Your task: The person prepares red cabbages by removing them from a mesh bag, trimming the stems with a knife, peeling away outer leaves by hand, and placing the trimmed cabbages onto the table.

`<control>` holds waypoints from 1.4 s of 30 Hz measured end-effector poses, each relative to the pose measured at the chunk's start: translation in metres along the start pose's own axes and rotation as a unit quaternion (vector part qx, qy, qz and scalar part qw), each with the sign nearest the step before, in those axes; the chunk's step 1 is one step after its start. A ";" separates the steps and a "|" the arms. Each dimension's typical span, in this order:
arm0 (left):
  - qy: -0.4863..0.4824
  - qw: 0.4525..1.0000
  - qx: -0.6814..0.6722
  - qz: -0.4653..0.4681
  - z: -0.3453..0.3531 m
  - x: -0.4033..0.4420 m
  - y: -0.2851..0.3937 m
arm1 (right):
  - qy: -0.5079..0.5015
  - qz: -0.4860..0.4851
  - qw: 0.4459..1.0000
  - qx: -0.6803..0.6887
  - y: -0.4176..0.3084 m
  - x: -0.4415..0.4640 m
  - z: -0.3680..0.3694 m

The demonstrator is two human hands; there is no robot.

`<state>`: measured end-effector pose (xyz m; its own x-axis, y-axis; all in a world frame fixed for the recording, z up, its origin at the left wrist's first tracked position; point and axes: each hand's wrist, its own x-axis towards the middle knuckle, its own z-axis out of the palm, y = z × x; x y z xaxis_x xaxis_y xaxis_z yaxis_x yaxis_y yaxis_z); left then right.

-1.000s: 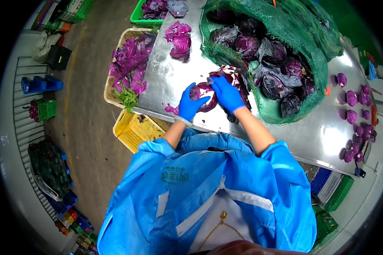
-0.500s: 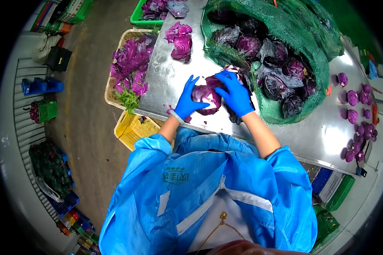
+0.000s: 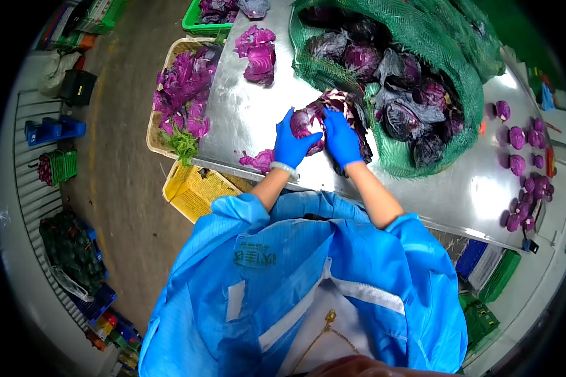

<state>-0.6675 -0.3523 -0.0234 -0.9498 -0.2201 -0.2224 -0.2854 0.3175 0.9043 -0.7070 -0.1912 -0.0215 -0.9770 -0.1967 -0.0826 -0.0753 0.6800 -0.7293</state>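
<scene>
A red cabbage (image 3: pixel 305 123) with a pale patch on its upper side sits on the metal table between my two blue-gloved hands. My left hand (image 3: pixel 293 141) curves around its left side, thumb across the front. Against its right side, my right hand (image 3: pixel 343 139) is pressed with fingers together. Dark outer leaves (image 3: pixel 360 125) lie just beyond the right hand, partly hidden by it. A torn purple leaf (image 3: pixel 259 161) lies near my left wrist. Large peeled leaves (image 3: pixel 258 56) rest farther up the table.
A green mesh sack (image 3: pixel 415 164) full of dark cabbages lies open at right. Several small peeled cabbages (image 3: pixel 517 164) stand at the table's right end. At left are a cream basket of leaves (image 3: pixel 155 141), a green crate (image 3: pixel 198 28) and a yellow basket (image 3: pixel 195 195).
My hands have drawn closer together around the cabbage, and the left has moved right. The torn leaf beside my left wrist now shows more fully. The view has shifted slightly.
</scene>
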 end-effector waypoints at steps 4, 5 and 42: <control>-0.012 0.998 -0.049 0.037 -0.001 0.003 -0.021 | -0.005 0.026 0.998 0.065 0.028 0.028 -0.004; -0.041 0.992 -0.116 0.035 -0.003 0.012 -0.044 | 0.001 0.025 0.997 0.069 0.008 0.017 -0.014; -0.078 0.996 0.031 -0.013 -0.024 0.011 -0.012 | -0.100 -0.165 0.976 -0.102 -0.037 -0.012 -0.042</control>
<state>-0.6716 -0.3802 -0.0281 -0.9491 -0.0849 -0.3034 -0.3127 0.3715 0.8742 -0.7004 -0.1849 0.0349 -0.8356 -0.5492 -0.0123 -0.4375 0.6789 -0.5897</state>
